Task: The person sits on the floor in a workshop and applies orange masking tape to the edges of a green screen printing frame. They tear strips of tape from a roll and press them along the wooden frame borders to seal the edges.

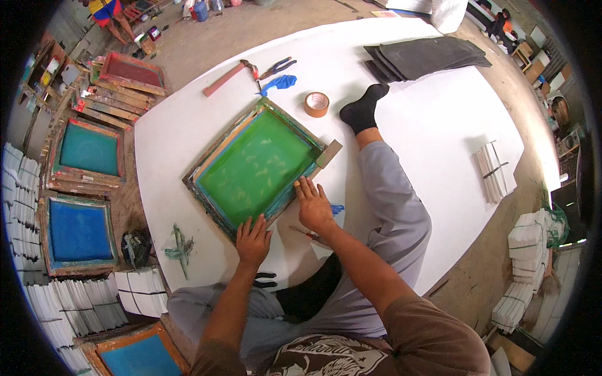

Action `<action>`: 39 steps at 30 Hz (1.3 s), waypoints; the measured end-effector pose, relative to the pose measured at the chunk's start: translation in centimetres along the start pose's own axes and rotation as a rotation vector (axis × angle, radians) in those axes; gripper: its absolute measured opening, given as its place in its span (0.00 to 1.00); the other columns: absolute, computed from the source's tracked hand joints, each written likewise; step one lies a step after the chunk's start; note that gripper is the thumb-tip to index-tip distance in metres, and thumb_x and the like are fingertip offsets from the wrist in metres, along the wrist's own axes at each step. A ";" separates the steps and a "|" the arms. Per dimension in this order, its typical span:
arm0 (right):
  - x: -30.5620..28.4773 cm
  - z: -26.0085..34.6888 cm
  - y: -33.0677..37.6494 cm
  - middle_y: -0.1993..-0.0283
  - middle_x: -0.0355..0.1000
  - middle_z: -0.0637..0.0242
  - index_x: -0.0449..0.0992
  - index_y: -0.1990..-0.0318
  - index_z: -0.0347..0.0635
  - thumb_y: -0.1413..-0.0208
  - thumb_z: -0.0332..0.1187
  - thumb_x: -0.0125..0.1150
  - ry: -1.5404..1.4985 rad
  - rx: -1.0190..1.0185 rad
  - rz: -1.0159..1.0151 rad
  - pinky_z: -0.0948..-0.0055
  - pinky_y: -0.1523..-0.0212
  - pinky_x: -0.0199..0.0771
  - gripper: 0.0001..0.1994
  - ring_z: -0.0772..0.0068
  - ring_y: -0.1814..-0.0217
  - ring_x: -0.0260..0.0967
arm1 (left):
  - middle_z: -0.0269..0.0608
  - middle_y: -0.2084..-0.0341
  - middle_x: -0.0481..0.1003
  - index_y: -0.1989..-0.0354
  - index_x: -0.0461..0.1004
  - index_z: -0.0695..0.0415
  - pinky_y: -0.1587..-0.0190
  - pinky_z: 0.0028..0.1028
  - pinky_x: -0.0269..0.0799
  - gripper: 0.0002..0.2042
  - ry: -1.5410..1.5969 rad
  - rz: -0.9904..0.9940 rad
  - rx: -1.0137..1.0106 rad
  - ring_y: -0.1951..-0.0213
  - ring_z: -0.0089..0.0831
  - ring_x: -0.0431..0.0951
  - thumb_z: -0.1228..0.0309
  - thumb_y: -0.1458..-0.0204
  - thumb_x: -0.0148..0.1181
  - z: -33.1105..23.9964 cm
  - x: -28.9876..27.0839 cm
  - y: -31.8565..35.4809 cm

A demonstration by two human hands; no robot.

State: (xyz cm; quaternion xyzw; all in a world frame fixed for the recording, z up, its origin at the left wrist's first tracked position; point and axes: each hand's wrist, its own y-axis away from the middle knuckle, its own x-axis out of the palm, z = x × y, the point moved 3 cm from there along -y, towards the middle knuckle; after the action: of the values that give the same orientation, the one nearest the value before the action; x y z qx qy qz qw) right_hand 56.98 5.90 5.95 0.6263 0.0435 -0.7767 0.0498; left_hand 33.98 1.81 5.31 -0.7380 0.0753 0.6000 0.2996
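The left hand (pixel 253 240) lies palm down, fingers extended and slightly parted, on the near edge of a green-meshed rectangular screen in a paint-stained wooden frame (pixel 258 164). The right hand (pixel 315 205) is likewise flattened, fingertips on the frame's right-hand side; neither grips anything. The frame lies askew on a broad, smooth white sheet (pixel 445 131), with a short grey-brown rectangular block (pixel 329 153) at its right corner. Just below the right hand is a slim red-handled tool (pixel 308 234), partly obscured by the forearm. The outstretched leg in grey trousers (pixel 395 194) bounds the space to the right. Beyond the frame are a brown ring-shaped tape roll (pixel 318 114), a crumpled blue piece (pixel 279 83), dark-handled pliers (pixel 279 66) and a red-handled hammer (pixel 224 79). Farther off lie stacked flat dark-grey sheets (pixel 433 56) and a strapped white bundle (pixel 492 172).
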 end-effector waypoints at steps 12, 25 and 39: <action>-0.1 2.2 1.1 0.24 0.55 0.51 0.64 0.31 0.38 0.45 0.34 0.60 -0.090 -0.168 0.040 0.50 0.25 0.55 0.32 0.51 0.21 0.52 | 0.29 0.41 0.76 0.48 0.82 0.49 0.36 0.59 0.60 0.18 -0.081 -0.016 -0.012 0.38 0.49 0.71 0.57 0.44 0.64 -0.1 -1.2 0.4; -3.5 -3.6 3.4 0.52 0.78 0.55 0.78 0.53 0.43 0.45 0.36 0.63 0.079 0.320 0.190 0.53 0.45 0.75 0.14 0.52 0.45 0.75 | 0.34 0.52 0.81 0.56 0.85 0.53 0.35 0.57 0.58 0.20 -0.097 -0.015 -0.008 0.39 0.47 0.72 0.50 0.47 0.66 5.2 -3.8 4.3; -0.2 -3.5 3.3 0.46 0.74 0.41 0.65 0.36 0.32 0.43 0.43 0.67 -0.250 0.315 -0.037 0.51 0.43 0.74 0.33 0.43 0.43 0.73 | 0.40 0.58 0.82 0.60 0.85 0.57 0.37 0.56 0.62 0.21 0.030 0.016 -0.042 0.44 0.49 0.73 0.49 0.47 0.65 3.1 -2.4 4.2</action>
State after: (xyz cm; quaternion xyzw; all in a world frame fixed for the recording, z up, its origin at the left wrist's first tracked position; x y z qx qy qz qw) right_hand 60.88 3.07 5.38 0.5240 -0.0738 -0.8465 -0.0581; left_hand 28.78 -0.55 5.77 -0.7525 0.0733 0.5926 0.2781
